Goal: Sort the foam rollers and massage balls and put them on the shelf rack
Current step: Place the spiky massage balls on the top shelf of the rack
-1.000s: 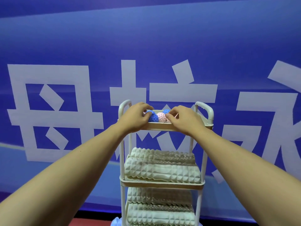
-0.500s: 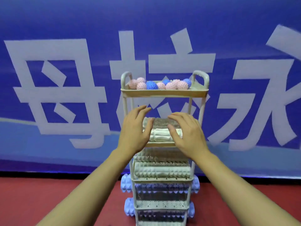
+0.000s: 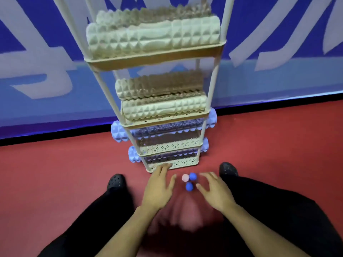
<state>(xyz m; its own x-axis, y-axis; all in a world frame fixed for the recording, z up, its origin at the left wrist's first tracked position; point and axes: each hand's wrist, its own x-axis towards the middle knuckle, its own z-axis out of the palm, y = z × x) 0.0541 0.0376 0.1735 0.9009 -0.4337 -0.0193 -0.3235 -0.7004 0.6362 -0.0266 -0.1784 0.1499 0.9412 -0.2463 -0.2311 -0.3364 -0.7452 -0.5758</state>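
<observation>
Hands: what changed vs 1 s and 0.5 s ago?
Both hands came down from the top tray, past the middle shelves, to the floor. The left hand and right hand now hover open either side of three loose massage balls, two blue and one pink, gripping nothing. The view tilted down with them. The beige rollers and blue rollers stay where they were on the rack.

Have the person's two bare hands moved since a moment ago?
Yes. Both the left hand and right hand dropped from the cream plastic shelf rack's upper tiers to its foot.
</observation>
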